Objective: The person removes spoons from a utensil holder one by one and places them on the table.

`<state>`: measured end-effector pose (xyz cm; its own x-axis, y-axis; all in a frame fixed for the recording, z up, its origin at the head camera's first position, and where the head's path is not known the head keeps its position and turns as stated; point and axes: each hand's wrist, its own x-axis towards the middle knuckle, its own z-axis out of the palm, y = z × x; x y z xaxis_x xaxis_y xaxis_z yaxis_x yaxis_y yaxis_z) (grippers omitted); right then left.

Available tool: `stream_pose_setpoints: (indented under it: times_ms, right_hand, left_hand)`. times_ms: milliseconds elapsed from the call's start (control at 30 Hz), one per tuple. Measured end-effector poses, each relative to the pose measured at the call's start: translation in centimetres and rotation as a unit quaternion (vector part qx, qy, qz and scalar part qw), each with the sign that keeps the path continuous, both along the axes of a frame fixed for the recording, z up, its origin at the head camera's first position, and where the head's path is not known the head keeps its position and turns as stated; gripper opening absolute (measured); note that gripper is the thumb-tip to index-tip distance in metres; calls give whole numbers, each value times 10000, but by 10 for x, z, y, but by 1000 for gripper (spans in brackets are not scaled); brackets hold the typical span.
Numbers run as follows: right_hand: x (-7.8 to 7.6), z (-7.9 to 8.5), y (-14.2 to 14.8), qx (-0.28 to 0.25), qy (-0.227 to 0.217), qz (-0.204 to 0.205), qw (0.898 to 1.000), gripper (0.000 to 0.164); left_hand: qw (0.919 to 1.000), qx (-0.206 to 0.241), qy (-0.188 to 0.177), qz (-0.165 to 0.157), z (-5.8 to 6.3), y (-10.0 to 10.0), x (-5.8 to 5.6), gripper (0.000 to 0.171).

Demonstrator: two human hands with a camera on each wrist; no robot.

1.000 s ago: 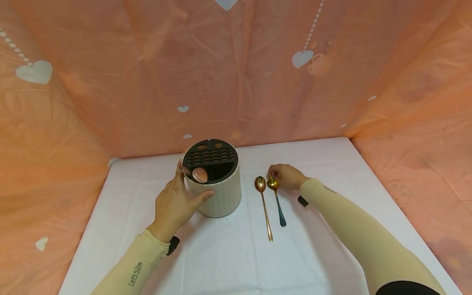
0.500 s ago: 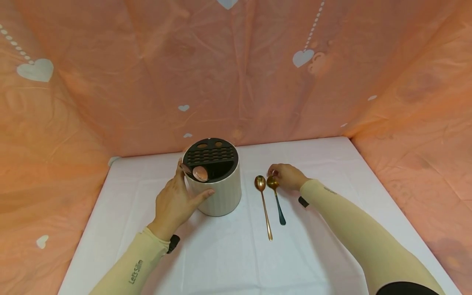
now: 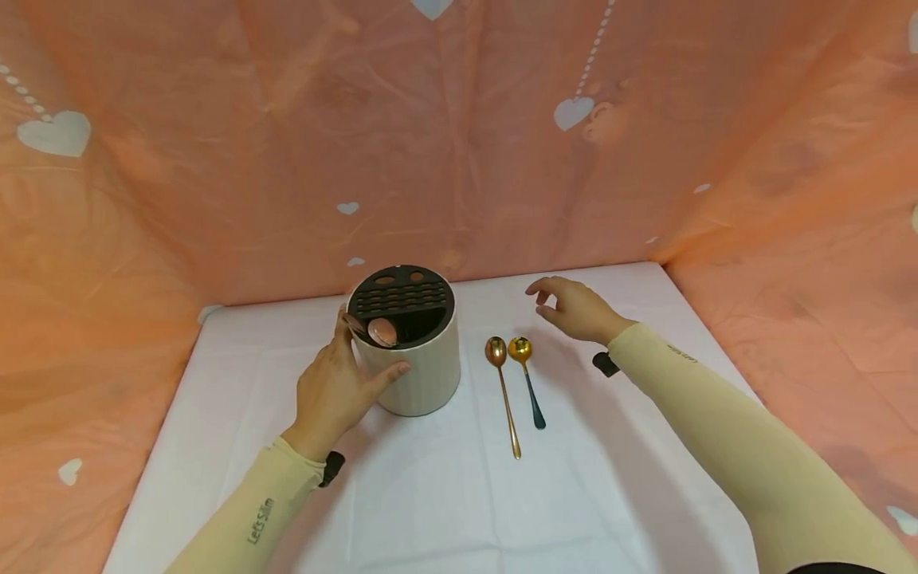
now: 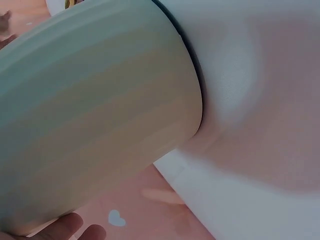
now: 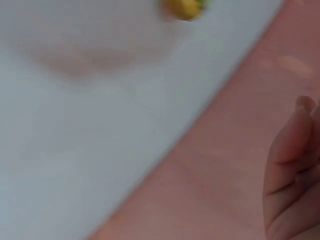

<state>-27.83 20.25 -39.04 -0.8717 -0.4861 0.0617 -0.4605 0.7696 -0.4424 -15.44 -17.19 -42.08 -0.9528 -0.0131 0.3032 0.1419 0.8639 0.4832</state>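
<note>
My left hand (image 3: 333, 387) grips a cream, ribbed utensil holder (image 3: 423, 379), its thumb across the front and its fingers round the left side. In the left wrist view the holder's wall (image 4: 100, 110) fills much of the frame. Two copper-coloured spoons stand in the holder; the bowl of one spoon (image 3: 382, 332) shows at the black slotted lid (image 3: 402, 291). On the white cloth lie a copper spoon (image 3: 496, 351) and a gold spoon with a dark green handle (image 3: 520, 349). My right hand (image 3: 577, 307) hovers beyond them, holding nothing, fingers loosely bent.
A white cloth (image 3: 430, 510) covers the table. Orange-pink fabric with hearts (image 3: 459, 143) hangs behind and along both sides, close to the table's back edge.
My right hand has come away from the gold spoon's bowl, rising back and to the right. My left hand stays on the utensil holder. The head view has shifted slightly.
</note>
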Motion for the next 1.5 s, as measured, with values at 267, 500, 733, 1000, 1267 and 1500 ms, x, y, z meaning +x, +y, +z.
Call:
stream_pose_setpoints:
  times_ms: [267,500,733,1000,1267,1500]
  right_hand:
    - [21,56,-27,-311,735,625,9948,34]
    - [46,76,-88,-182,1473,1589,9761,30]
    - [68,80,-145,337,2527,2243,9406,29]
    - [79,69,-166,489,2950,2334,9253,27]
    - [78,61,-166,661,3312,2400,9101,25]
    - [76,64,-161,755,3349,2368,9089,27]
  left_hand:
    - [10000,27,-85,20,0,2,-6,124]
    - [9997,-55,-212,142,-2,-2,-4,125]
    - [9996,46,-267,122,-3,2,-3,126]
    - [9993,59,-344,164,-3,10,-1,129]
    - [9997,112,-111,169,-2,13,-1,129]
    - [9998,71,-115,127,-3,13,-1,128]
